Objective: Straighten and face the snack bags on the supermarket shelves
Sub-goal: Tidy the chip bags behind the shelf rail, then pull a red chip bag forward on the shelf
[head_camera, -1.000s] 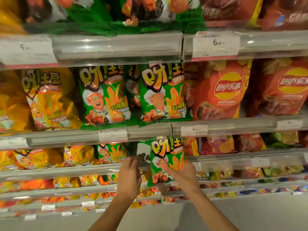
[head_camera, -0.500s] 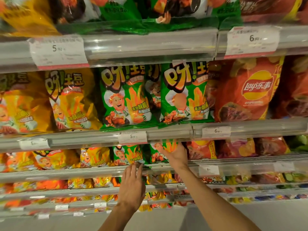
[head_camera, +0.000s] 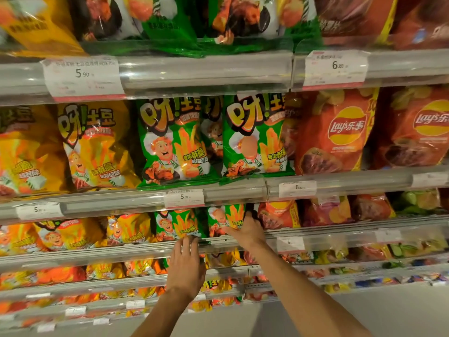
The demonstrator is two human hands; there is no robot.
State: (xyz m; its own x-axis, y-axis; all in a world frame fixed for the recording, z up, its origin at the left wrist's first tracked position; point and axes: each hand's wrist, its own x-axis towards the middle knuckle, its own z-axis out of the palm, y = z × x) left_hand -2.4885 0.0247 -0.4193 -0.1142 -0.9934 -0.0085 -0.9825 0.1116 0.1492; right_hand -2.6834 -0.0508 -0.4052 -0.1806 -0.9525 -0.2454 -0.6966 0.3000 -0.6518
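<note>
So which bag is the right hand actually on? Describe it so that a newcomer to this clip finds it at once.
Find the shelf rail with the central 5.90 price tag; on the shelf below it stand two green bags. The right hand holds the right-hand green bag, the one bordering the orange Lay's bag. Its green twin stands further left, by the yellow bags.

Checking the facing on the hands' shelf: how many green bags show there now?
2: one green bag left, above the left hand; one beside it, held by the right hand. More may sit behind.
</note>
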